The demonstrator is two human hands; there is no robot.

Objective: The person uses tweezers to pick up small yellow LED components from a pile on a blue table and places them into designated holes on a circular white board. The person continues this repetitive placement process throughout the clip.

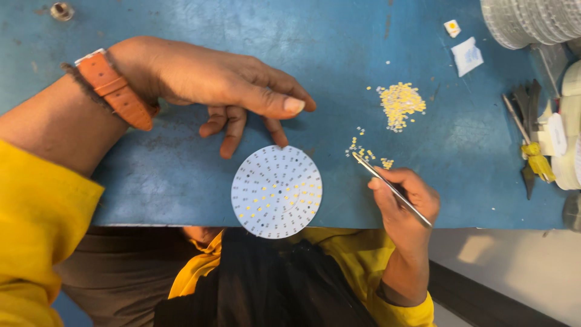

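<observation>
On blue table point(181, 181) — left hand point(224, 85) loosely open at round board point(276, 191), right hand point(405, 203) pinching tweezers point(387, 184).

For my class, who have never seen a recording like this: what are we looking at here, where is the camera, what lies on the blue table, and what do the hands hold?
There is one picture, taken by a camera worn on a person's head, looking straight down at their own two bare hands. No machine is involved.

The surface is a worn blue table. Near its front edge lies a round white board dotted with small pads; some carry tiny yellow chips. The left hand, with an orange wrist strap, rests with fingertips touching the board's upper edge. The right hand holds thin metal tweezers, their tip by a small scatter of loose chips. A bigger heap of yellow chips lies further back.

At the right edge are stacked white discs, small white packets and some tools.
</observation>
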